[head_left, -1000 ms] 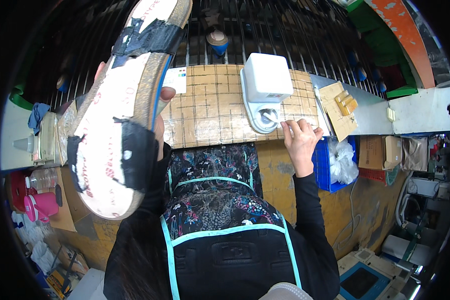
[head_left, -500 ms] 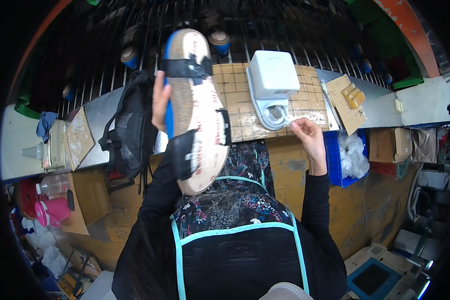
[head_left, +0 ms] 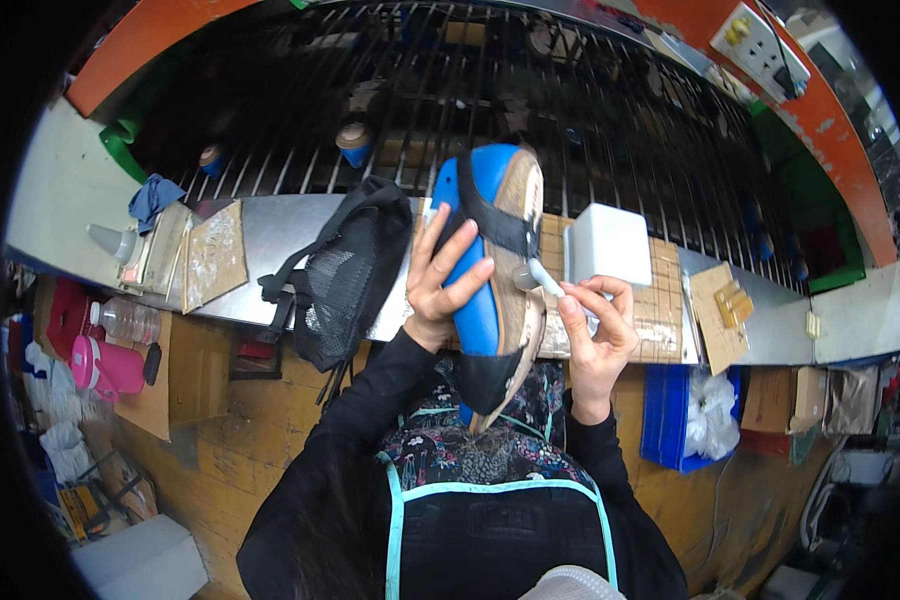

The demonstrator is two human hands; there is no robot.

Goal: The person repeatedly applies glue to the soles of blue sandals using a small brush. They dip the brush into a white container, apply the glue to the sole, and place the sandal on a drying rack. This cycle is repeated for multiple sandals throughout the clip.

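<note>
1. Shoe sole [head_left: 490, 290], blue on one side and tan on the other, with black tape bands, is what we hold upright on its edge above the near edge of the workbench [head_left: 300, 240], over our lap.
2. Our left hand [head_left: 440, 280] grips the blue side of the sole, the fingers spread across it and the thumb behind.
3. Our right hand [head_left: 595, 330] is closed around a small white applicator [head_left: 545, 280]; its tip touches the tan side of the sole near a black band.
4. Behind the sole, a white box [head_left: 608, 243] stands on a checked board [head_left: 660, 300] on the bench.
5. Just left of the sole, a black mesh piece [head_left: 345, 275] with straps lies over the near edge of the bench.
6. At the left end of the bench we see a blue cloth [head_left: 152, 198] and a cardboard sheet [head_left: 213, 255].
7. Below the bench, on the left, a pink bottle [head_left: 105, 365] stands; on the right, a blue bin [head_left: 670, 420] holds a white bag.
</note>
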